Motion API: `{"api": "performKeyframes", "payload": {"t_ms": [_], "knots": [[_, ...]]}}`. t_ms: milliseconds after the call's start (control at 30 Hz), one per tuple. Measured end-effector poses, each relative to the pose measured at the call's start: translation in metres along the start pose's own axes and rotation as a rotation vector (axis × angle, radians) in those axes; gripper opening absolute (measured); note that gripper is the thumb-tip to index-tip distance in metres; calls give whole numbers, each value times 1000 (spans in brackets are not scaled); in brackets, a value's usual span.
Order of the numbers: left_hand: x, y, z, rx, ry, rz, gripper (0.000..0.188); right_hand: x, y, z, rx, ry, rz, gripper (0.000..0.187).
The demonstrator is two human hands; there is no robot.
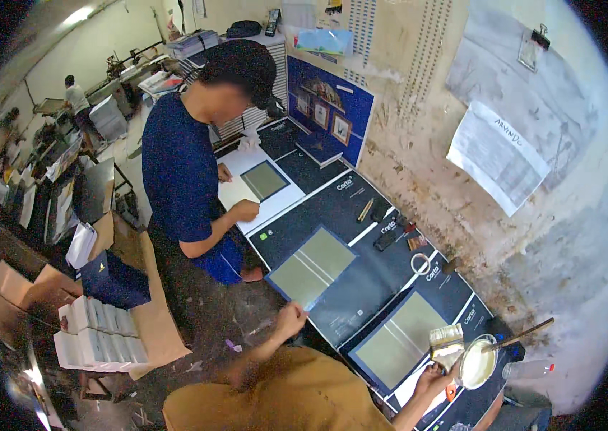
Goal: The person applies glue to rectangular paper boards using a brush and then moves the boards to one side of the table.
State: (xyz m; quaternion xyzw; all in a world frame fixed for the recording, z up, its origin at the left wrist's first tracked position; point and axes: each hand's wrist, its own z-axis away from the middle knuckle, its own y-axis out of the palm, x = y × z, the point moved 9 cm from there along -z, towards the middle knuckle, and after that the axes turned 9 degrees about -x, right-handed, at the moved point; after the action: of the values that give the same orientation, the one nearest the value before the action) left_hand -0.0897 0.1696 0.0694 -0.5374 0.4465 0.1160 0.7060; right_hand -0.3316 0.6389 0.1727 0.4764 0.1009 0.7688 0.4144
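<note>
A book cover [312, 266] with grey-green board panels, a narrow spine strip and a blue border lies on the black worktop. At its near corner, my left hand [290, 320] has its fingers closed on the edge. In my right hand [431, 381] is a wide glue brush [447, 340] with cream-coated bristles and an orange handle, held upright beside a tub of white paste [477, 365]. A stick [526, 334] leans in that tub. Another similar book cover [401, 337] lies just left of the brush.
Opposite, a co-worker [182, 151] in dark blue handles a board panel [264, 180] on white paper. Along the wall side lie a tape roll [421, 263], a cutter [365, 210] and a dark book [319, 149]. A clear bottle [526, 370] lies past the tub. White stacks [103, 334] stand left.
</note>
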Motion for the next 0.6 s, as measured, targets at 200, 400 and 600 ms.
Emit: {"api": "performKeyframes", "payload": {"t_ms": [200, 400, 600], "knots": [[-136, 68, 30, 266, 587, 127, 51, -16, 19, 7, 13, 39, -6, 39], [-201, 137, 108, 783, 894, -336, 105, -30, 43, 40, -16, 29, 25, 32], [-185, 156, 133, 822, 906, -541, 131, -30, 25, 24, 78, 48, 112, 28]]}}
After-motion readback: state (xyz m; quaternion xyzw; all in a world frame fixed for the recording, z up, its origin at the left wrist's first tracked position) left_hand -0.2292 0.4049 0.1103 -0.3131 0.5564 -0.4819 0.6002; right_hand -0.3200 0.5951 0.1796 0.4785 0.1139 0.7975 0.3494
